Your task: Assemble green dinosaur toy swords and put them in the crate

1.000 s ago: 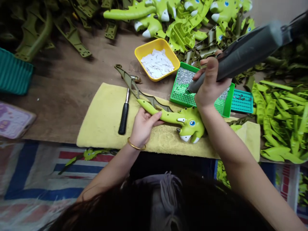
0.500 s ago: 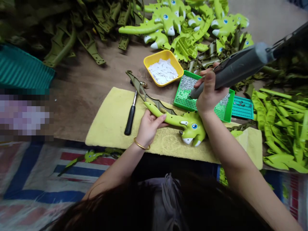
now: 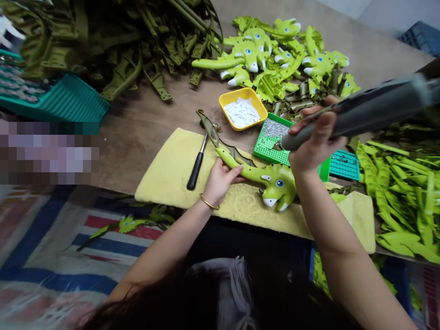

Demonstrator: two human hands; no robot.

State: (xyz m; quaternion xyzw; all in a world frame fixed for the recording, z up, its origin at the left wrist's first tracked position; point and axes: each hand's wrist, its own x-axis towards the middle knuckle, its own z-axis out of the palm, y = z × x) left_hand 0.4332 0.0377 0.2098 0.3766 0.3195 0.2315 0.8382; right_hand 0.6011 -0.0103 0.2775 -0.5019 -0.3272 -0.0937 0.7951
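Observation:
My left hand (image 3: 222,183) is closed around the tail end of a lime-green dinosaur-shaped toy piece (image 3: 278,183) with a blue eye and white snout. It lies on a yellow cloth (image 3: 165,169), and a dark olive curved part (image 3: 209,128) extends from its far side. My right hand (image 3: 316,142) grips a grey electric screwdriver (image 3: 371,112), tilted with its tip low over a green perforated tray (image 3: 266,156) of small silver screws. Part of that tray is hidden behind my right hand. A black-handled hammer (image 3: 195,172) rests on the cloth, left of the toy piece.
A yellow bowl (image 3: 225,109) of white pieces stands behind the cloth. Beyond it are piled green dinosaur pieces (image 3: 250,52). Olive parts (image 3: 123,73) heap at back left beside a teal basket (image 3: 82,98). A teal tray (image 3: 347,172) and loose green pieces (image 3: 395,197) lie right.
The whole view has shifted, so the table's contents sit slightly lower and mostly farther right. The screwdriver leans a little flatter, its tip still over the screw tray. My left hand keeps its hold.

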